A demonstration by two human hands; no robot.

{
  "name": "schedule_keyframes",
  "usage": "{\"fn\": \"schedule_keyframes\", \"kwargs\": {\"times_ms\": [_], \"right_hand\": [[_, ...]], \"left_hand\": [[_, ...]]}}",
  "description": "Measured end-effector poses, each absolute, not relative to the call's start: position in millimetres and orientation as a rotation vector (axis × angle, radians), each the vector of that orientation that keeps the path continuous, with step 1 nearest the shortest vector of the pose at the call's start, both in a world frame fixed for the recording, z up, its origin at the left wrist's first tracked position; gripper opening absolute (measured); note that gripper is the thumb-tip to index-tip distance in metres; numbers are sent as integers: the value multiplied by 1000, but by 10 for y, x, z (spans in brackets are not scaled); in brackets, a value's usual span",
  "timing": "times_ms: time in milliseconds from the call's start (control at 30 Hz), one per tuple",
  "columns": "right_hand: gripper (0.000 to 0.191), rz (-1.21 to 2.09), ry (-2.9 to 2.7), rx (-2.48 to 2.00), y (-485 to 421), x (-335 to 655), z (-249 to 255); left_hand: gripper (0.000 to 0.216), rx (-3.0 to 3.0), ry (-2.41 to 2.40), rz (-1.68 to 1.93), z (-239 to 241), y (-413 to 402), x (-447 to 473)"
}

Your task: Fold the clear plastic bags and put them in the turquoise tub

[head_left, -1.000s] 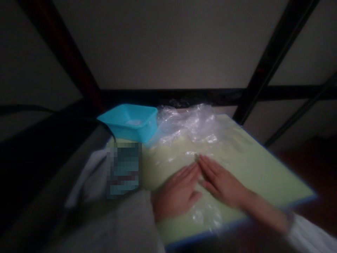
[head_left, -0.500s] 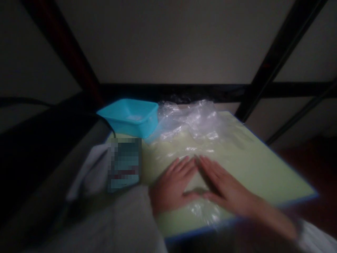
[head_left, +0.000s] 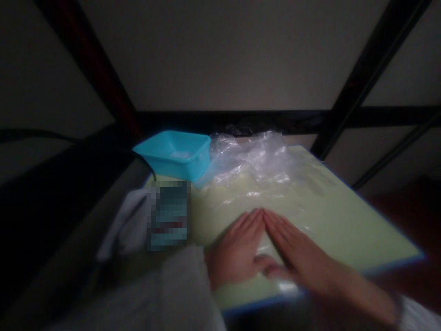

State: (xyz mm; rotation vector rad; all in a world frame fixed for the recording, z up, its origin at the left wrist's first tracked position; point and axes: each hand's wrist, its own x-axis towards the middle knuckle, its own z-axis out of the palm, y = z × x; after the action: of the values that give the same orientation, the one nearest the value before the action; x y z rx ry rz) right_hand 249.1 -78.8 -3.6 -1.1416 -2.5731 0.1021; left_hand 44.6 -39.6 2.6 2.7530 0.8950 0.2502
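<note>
Clear crinkled plastic film (head_left: pixel 265 158) lies over the yellow-green tabletop (head_left: pixel 347 225), bunched up at the far side and smoother toward me. My left hand (head_left: pixel 232 253) rests flat on the smoother part, fingers stretched forward. Beside it, my right hand (head_left: pixel 299 253) also presses down flat with its fingers straight and close together. The two hands' fingertips meet at the front, and the thumbs touch or overlap between them. Neither hand grips anything. Whether the film is a bag or a single sheet I cannot tell.
A turquoise plastic basin (head_left: pixel 172 154) with something whitish inside stands at the far left. Nearer me is a pixelated rectangular item (head_left: pixel 168 216), beside whitish material (head_left: pixel 131 225). A dark cable (head_left: pixel 148 165) runs there. Dark frame bars (head_left: pixel 234 117) and a wall stand behind.
Both hands have slid slightly toward me and the fingertips have come together. The thumbs have drawn closer and now overlap. The view has shifted slightly.
</note>
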Motion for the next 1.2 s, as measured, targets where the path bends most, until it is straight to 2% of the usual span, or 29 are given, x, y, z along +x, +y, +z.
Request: {"fn": "schedule_keyframes", "kwargs": {"times_ms": [233, 500, 667, 867, 1100, 1200], "right_hand": [[105, 101, -2669, -1122, -810, 2551, -2], [103, 185, -2683, -1111, -810, 2566, 92], [97, 343, -2794, -942, -914, 2674, 248], [66, 294, -2890, -892, -1089, 2729, 145], [48, 569, -2824, -831, -1042, 2670, 346], [42, 622, -2815, -780, -1018, 2640, 392]], "left_hand": [[77, 2781, 879, 175, 79, -228, 227], [79, 2775, 946, 200, 43, -116, 46], [70, 2745, 901, 262, 138, -97, -3], [57, 2685, 591, 272, 243, -106, -13], [48, 2593, 458, 222, 273, -127, 13], [50, 2616, 443, 218, 222, -125, 10]]}}
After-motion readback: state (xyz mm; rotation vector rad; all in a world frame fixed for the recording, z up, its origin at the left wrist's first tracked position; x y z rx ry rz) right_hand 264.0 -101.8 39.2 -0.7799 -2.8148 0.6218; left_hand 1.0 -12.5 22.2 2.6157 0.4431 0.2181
